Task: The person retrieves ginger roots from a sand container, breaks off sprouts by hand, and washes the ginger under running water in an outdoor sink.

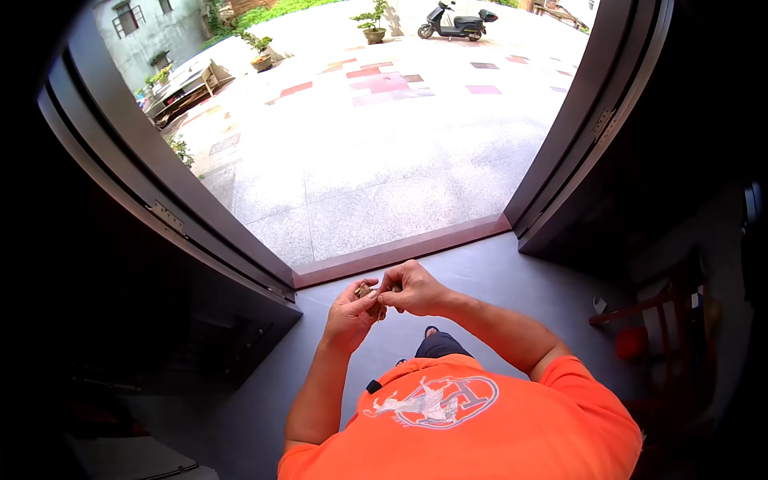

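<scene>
My left hand [349,317] is closed around a small brown object [366,291], its thumb lying along the near side. The object is too small to name; it looks lumpy and wood-coloured. Close against it on the right, my right hand [414,290] has its fingers pinched together at the object's edge. Something small shows under the curled right fingers, but I cannot make out what it is. Both hands are held in front of my orange shirt [496,424], above the grey floor.
An open doorway with a reddish sill [400,254] lies ahead, between dark door panels [592,152]. Outside are a paved yard, potted plants [374,34] and a black scooter [454,28]. A dark red wooden chair [656,320] stands at the right.
</scene>
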Demonstrator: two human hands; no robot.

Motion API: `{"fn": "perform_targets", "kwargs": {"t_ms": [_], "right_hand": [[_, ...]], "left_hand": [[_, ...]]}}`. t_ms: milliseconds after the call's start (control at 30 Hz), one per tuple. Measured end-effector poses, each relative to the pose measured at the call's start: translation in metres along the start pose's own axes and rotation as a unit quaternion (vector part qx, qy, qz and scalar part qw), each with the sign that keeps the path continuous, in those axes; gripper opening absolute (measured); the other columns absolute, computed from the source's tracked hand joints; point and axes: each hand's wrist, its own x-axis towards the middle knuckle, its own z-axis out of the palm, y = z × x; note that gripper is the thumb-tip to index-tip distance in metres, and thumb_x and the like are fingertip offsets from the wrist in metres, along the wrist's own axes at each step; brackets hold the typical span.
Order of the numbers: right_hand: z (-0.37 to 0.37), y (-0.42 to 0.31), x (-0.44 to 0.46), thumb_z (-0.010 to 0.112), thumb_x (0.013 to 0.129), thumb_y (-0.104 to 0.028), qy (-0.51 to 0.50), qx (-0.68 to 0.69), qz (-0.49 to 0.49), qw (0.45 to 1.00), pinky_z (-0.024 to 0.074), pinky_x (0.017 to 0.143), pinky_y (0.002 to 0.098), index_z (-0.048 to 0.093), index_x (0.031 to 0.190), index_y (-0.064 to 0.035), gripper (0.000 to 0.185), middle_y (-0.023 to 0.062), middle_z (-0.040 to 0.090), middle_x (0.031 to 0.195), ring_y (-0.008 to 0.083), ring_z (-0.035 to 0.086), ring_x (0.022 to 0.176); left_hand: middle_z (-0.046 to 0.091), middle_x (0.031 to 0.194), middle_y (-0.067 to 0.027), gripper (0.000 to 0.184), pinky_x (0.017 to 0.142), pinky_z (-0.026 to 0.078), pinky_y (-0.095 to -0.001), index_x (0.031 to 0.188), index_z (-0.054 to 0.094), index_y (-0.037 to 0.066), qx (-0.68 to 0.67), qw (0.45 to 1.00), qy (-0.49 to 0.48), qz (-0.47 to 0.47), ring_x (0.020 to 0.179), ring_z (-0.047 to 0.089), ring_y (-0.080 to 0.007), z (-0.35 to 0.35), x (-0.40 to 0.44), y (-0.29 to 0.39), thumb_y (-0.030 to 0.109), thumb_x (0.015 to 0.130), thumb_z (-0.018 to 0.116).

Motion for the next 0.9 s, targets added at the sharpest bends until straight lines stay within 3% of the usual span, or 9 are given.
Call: {"fn": "perform_targets", "kwargs": {"t_ms": [167,233,267,367,400,600,700,900], "right_hand": [[-0.054,0.008,0.101,0.063,0.082,-0.003,0.018,-0.032,-0.056,0.998,0.0532,0.055,0.0310,0.066,0.079,0.0085,0.012,0.0134,0.068,0.067,0.0153,0.067,0.063],[-0.082,0.020,0.146,0.063,0.080,-0.004,0.038,-0.105,-0.093,0.989,0.0540,0.057,0.0318,0.066,0.080,0.0085,0.013,0.0156,0.068,0.068,0.0163,0.068,0.063],[-0.093,0.026,0.171,0.063,0.079,-0.006,0.045,-0.053,-0.103,0.992,0.0540,0.058,0.0329,0.066,0.078,0.0080,0.014,0.0171,0.068,0.068,0.0171,0.068,0.063],[-0.137,0.016,0.240,0.063,0.078,-0.007,0.054,-0.139,-0.153,0.977,0.0525,0.057,0.0371,0.065,0.078,0.0082,0.015,0.0229,0.067,0.070,0.0275,0.068,0.062],[-0.152,0.012,0.263,0.063,0.077,-0.007,0.045,-0.151,-0.158,0.975,0.0527,0.058,0.0380,0.066,0.080,0.0084,0.016,0.0244,0.066,0.071,0.0307,0.068,0.062],[-0.214,-0.014,0.382,0.063,0.075,-0.005,0.020,-0.228,-0.214,0.950,0.0517,0.064,0.0435,0.063,0.080,0.0060,0.012,0.0225,0.065,0.077,0.0391,0.065,0.071],[-0.232,-0.010,0.436,0.063,0.075,-0.004,0.034,-0.203,-0.240,0.949,0.0506,0.068,0.0465,0.062,0.083,0.0049,0.012,0.0226,0.065,0.081,0.0425,0.063,0.076],[-0.290,-0.003,0.517,0.066,0.076,-0.005,0.075,-0.187,-0.248,0.948,0.0514,0.069,0.0473,0.064,0.083,0.0057,0.013,0.0251,0.066,0.083,0.0435,0.065,0.080]], "left_hand": [[0.062,0.113,-0.0126,0.029,0.080,0.050,-0.0342,0.126,0.050,-0.001,-0.003,1.000,0.024,0.001,0.096,0.063,-0.0196,-0.031,0.101,0.046,0.007,0.099,0.052],[0.061,0.116,-0.0128,0.028,0.083,0.051,-0.0349,0.126,0.049,-0.001,-0.019,1.000,0.022,-0.003,0.100,0.063,-0.0200,-0.048,0.151,0.060,0.007,0.100,0.050],[0.060,0.118,-0.0128,0.027,0.084,0.051,-0.0353,0.126,0.049,-0.001,-0.026,0.999,0.026,-0.003,0.103,0.063,-0.0203,-0.053,0.173,0.072,0.006,0.100,0.049],[0.060,0.118,-0.0142,0.027,0.087,0.051,-0.0364,0.127,0.047,0.000,-0.046,0.996,0.073,0.012,0.105,0.062,-0.0238,-0.056,0.243,0.108,0.004,0.100,0.048],[0.059,0.120,-0.0135,0.025,0.094,0.050,-0.0364,0.126,0.048,-0.001,-0.068,0.996,0.049,0.012,0.110,0.061,-0.0237,-0.063,0.264,0.120,0.004,0.101,0.046],[0.059,0.119,-0.0124,0.023,0.095,0.050,-0.0364,0.125,0.049,-0.001,-0.095,0.991,0.080,0.050,0.111,0.060,-0.0213,-0.091,0.373,0.182,0.005,0.103,0.043],[0.059,0.117,-0.0114,0.023,0.095,0.049,-0.0362,0.124,0.050,-0.001,-0.089,0.991,0.082,0.049,0.110,0.060,-0.0210,-0.087,0.415,0.219,0.007,0.103,0.043],[0.061,0.114,-0.0098,0.021,0.094,0.050,-0.0380,0.120,0.053,0.000,-0.065,0.992,0.097,0.041,0.107,0.061,-0.0204,-0.132,0.529,0.256,0.010,0.102,0.046]]}}
